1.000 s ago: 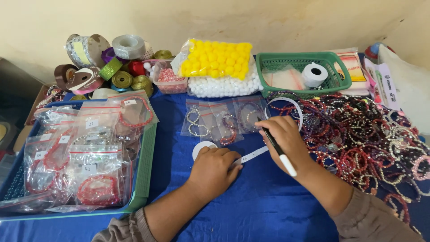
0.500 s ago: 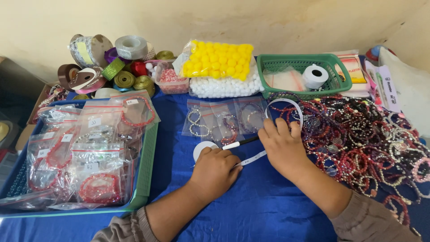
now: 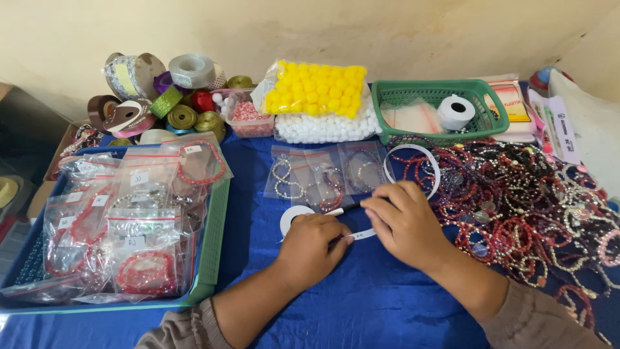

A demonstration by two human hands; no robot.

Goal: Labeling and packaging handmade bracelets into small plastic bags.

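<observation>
My left hand (image 3: 313, 249) rests on the blue cloth with its fingers curled over a roll of white tape (image 3: 290, 216). A strip of white tape (image 3: 363, 234) runs from it to my right hand (image 3: 403, 223), which presses down on the strip's end. Under my right hand lies a black and white pen (image 3: 343, 209), its tip pointing left. Clear bags with bracelets (image 3: 321, 170) lie just beyond both hands.
A blue and green tray (image 3: 213, 249) full of bagged red bracelets stands at the left. Loose beaded bracelets (image 3: 529, 200) pile up at the right. At the back are ribbon rolls (image 3: 161, 97), a bag of yellow and white balls (image 3: 320, 100) and a green basket (image 3: 439, 97).
My right hand held the pen upright a second ago; it has since come down flat onto the tape strip and the pen. My left hand stayed on the tape roll.
</observation>
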